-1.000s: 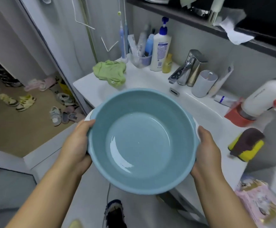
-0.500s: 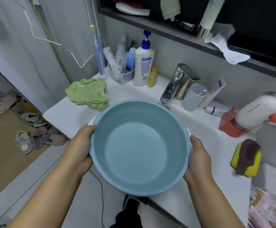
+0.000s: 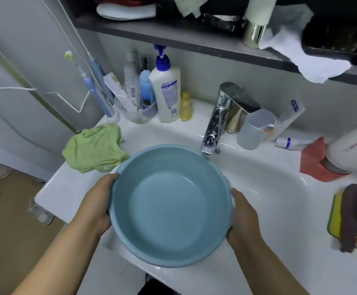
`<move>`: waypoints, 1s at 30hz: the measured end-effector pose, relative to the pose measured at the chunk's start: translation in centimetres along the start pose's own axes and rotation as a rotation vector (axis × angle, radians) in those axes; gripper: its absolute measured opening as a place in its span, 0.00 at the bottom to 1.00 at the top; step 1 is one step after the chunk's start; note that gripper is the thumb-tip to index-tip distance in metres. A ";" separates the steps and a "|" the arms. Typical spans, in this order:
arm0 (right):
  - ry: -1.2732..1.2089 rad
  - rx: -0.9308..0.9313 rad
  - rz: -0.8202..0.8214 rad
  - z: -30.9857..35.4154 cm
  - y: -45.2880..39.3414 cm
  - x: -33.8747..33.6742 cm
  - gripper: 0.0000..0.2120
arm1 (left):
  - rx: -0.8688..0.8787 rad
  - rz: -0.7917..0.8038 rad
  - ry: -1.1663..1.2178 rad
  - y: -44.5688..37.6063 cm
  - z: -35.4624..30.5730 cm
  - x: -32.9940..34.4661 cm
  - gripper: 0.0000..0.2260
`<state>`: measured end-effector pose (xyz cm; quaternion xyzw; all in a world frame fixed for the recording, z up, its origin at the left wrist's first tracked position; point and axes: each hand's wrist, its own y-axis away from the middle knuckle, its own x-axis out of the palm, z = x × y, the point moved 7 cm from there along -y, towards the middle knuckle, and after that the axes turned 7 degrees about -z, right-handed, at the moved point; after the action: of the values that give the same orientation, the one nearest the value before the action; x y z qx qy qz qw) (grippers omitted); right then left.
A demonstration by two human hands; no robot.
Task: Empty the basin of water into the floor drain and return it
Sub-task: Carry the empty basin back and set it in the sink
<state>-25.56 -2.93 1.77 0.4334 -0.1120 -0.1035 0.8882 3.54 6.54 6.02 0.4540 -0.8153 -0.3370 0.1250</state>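
Observation:
A round blue plastic basin (image 3: 169, 207) is held level over the front of the white sink (image 3: 264, 188), just below the chrome tap (image 3: 215, 126). The inside of the basin looks empty of water, with only a wet sheen. My left hand (image 3: 96, 205) grips its left rim and my right hand (image 3: 243, 216) grips its right rim. No floor drain is in view.
A green cloth (image 3: 94, 147) lies on the counter at the left. Bottles, a toothbrush cup and a pump bottle (image 3: 167, 90) stand behind it. A grey cup (image 3: 254, 128), a red holder (image 3: 315, 160) and a yellow sponge (image 3: 354, 218) sit at the right. A dark shelf (image 3: 194, 39) hangs overhead.
Both hands have carried the basin forward from beside the counter edge to over the sink, under the tap. The view has turned away from the floor toward the counter.

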 end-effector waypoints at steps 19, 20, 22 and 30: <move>0.089 -0.190 -0.369 -2.6 -5.0 -3.6 0.11 | 0.012 0.384 -0.258 -8.0 2.5 9.0 0.12; 0.074 -0.189 -0.386 -2.8 -5.2 -3.7 0.12 | 0.012 0.392 -0.268 -8.1 2.7 9.1 0.12; 0.068 -0.197 -0.408 -3.1 -5.3 -3.9 0.12 | 0.011 0.415 -0.283 -8.6 3.2 9.4 0.14; 0.108 -0.226 -0.389 -3.3 -5.5 -3.7 0.13 | 0.021 0.481 -0.310 -9.8 4.1 10.4 0.15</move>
<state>-28.65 -2.73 -4.96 0.3495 0.0339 -0.2612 0.8991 2.13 -3.77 -4.61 0.1920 -0.9124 -0.3544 0.0705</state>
